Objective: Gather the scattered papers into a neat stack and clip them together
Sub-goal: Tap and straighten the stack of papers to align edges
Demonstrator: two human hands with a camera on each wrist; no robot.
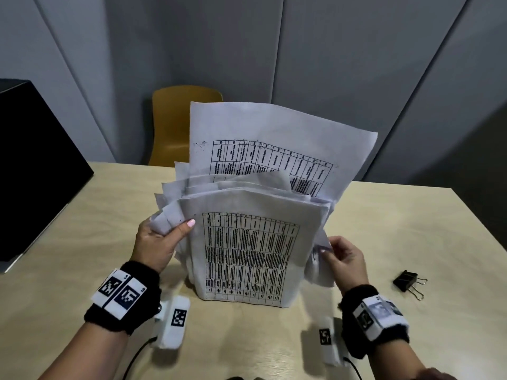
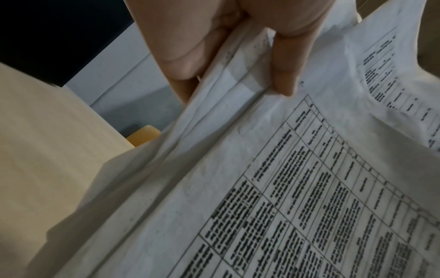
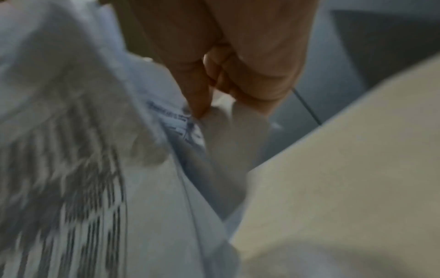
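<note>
On pale table (image 1: 411, 229) — both grips clamp upright papers (image 1: 247, 256) — grey walls behind.

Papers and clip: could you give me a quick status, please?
Left hand grips papers; right hand pinches their edge. Sheets uneven. Binder clip unused on table.

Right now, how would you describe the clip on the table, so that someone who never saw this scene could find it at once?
Start from the light wooden table and the papers held upright at its middle. Look past the right hand toward the table's right side: the binder clip lies there alone, apart from the papers. It is small and black with two silver wire handles, the only dark metal thing on that side.
</note>
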